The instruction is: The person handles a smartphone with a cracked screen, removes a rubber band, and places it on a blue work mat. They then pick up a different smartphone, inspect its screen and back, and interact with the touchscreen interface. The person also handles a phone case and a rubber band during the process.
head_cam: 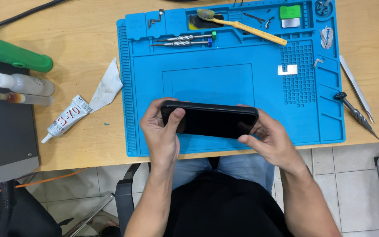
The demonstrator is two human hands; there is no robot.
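Here, both hands hold a black smartphone (pixel 210 119) lengthwise over the near edge of a blue silicone work mat (pixel 233 79), which lies on a light wooden tabletop (pixel 84 39). The left hand (pixel 161 134) is wrapped around the phone's left end, thumb pressed on the dark screen and fingers curled behind the top edge. The right hand (pixel 270 140) grips the right end, its thumb lying along the lower edge and its fingers hidden behind the phone. The screen is dark and faces up toward the person.

At the far side of the mat, a yellow-handled toothbrush (pixel 242 26) lies slanted across the upper compartments, and just left of it two small screwdrivers (pixel 183 41) rest side by side, one with a green cap, one with a blue. A green block (pixel 290 12) sits in a top compartment, and a small silver metal piece (pixel 287 70) lies on the gridded patch at the mat's right.

Off the mat's right edge, a pair of tweezers (pixel 356 87) and a dark-handled screwdriver (pixel 356 115) lie on the wood. To the left, well apart from the hands, are a crumpled white wipe (pixel 107 87), a tube of glue (pixel 66 118), two small squeeze bottles (pixel 23 90), and a green handle (pixel 14 55). The person sits with blue jeans and a black shirt showing below the tabletop's edge.
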